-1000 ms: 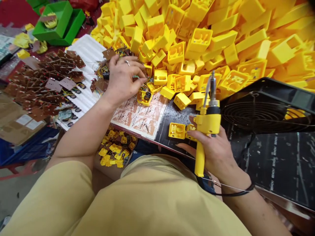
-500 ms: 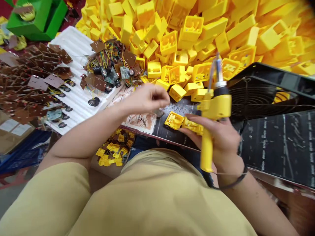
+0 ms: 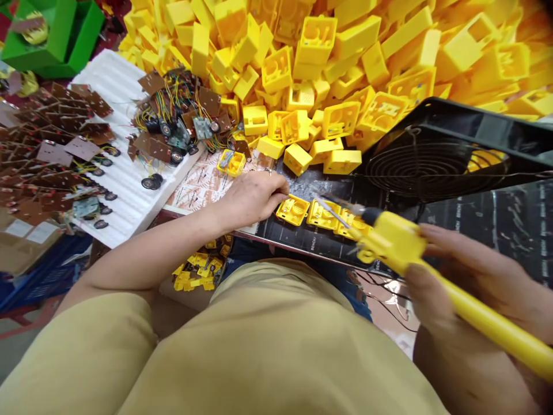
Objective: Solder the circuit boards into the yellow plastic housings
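Observation:
My right hand point(image 3: 458, 276) is wrapped round a yellow tool with a black collar point(image 3: 401, 239), its thin tip pointing left over a row of open yellow housings. The leftmost housing point(image 3: 292, 210) of that row lies beside my left hand point(image 3: 259, 196). The middle one point(image 3: 324, 214) sits under the tool's tip. My left hand rests low at the table edge, fingers bent together; whatever they pinch is too small to make out. Behind it, another yellow housing point(image 3: 231, 163) with a grey part inside stands near the wired parts.
Yellow housings point(image 3: 341, 161) are heaped along the back. A black fan point(image 3: 423, 167) stands at the right. On the left, white foam point(image 3: 129, 202) bears brown circuit boards point(image 3: 73, 121) and wired speakers point(image 3: 151, 181). Green bins point(image 3: 47, 46) are at the far left.
The tool has swung from upright to slanting, its tip now over the housings, and my right hand has moved right and down, off the row. My left hand has lowered toward the table.

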The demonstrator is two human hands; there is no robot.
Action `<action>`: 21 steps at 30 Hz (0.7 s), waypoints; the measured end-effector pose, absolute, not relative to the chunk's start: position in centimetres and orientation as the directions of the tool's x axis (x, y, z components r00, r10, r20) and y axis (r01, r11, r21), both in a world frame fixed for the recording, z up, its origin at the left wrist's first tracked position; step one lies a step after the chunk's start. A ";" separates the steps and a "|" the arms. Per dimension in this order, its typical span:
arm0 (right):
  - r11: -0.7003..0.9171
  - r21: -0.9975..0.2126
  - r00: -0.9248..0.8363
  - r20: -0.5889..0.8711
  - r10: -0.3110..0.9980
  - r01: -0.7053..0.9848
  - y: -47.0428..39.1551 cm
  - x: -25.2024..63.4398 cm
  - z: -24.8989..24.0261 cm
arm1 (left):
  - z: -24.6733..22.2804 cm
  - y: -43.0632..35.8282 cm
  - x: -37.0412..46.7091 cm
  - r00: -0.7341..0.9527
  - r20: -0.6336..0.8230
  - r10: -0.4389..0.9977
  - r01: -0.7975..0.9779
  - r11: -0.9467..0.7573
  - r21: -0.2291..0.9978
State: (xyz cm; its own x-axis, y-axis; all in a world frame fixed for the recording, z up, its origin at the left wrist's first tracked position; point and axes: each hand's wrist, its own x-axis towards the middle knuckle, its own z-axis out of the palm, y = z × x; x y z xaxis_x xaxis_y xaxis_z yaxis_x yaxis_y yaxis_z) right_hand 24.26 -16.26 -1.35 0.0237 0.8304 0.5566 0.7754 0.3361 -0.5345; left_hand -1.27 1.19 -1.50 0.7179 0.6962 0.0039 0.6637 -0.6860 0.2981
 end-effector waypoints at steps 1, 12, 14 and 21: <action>0.312 -0.556 0.077 0.567 0.820 0.771 -16.2 23.6 -1.8 | -1.4 1.2 -1.1 0.718 -0.017 0.696 0.672 -0.686 0.280; 0.512 -0.507 -0.043 0.679 0.732 0.693 -14.1 21.0 -2.7 | -0.3 1.6 -0.4 0.744 -0.085 0.662 0.663 -0.716 0.220; 0.548 -0.456 -0.113 0.688 0.717 0.701 -13.6 20.9 -2.3 | -0.3 1.6 -0.4 0.757 -0.077 0.649 0.647 -0.727 0.228; 0.579 -0.460 -0.202 0.638 0.743 0.673 -13.8 21.5 -1.1 | 0.0 1.6 0.0 0.757 -0.098 0.646 0.650 -0.730 0.213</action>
